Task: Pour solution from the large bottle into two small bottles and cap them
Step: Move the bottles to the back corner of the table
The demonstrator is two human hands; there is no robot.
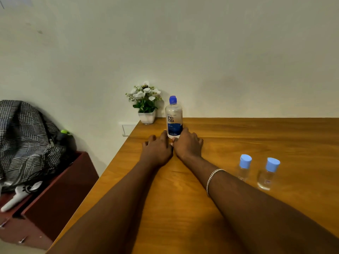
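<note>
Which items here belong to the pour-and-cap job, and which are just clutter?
Job: large bottle, left small bottle, right small bottle, all still capped.
Lying about: flower pot, checked bag, red-brown cabinet.

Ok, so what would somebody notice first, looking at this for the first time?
The left hand and right hand lie on the wooden table, flanking the foot of the capped large bottle. Off to the right stand a small bottle and a second small bottle, both blue-capped. White flowers sit in a pot at the table's far corner.
</note>
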